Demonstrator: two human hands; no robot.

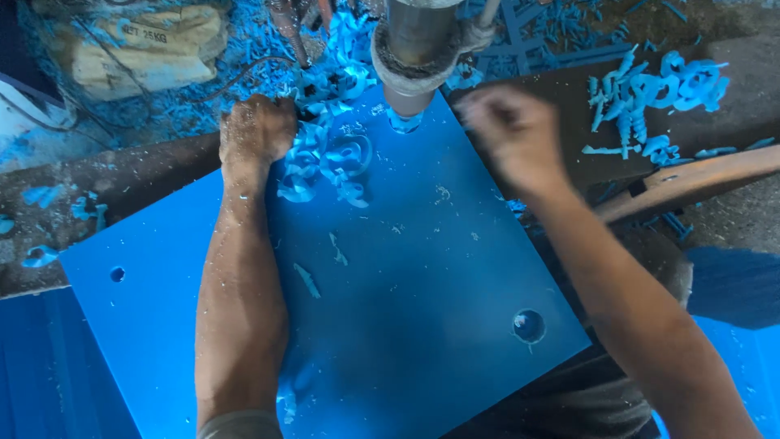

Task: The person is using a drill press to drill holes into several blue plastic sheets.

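Note:
A large blue plastic sheet (406, 276) lies flat under a drill press spindle (416, 49), whose bit meets the sheet near its far edge. My left hand (256, 130) is fisted and rests on the sheet's far edge, beside a heap of curled blue shavings (329, 158). My right hand (512, 134) is blurred, its fingers curled, hovering over the sheet's far right corner next to the spindle. The sheet carries a large drilled hole (529, 325) near its right corner and a small hole (117, 274) near the left.
More blue shavings (658, 93) lie on the dark machine table at the right. A wooden handle (699, 180) juts in from the right. A tan sack (142, 49) sits at the far left among scraps. Another blue sheet (41, 374) lies lower left.

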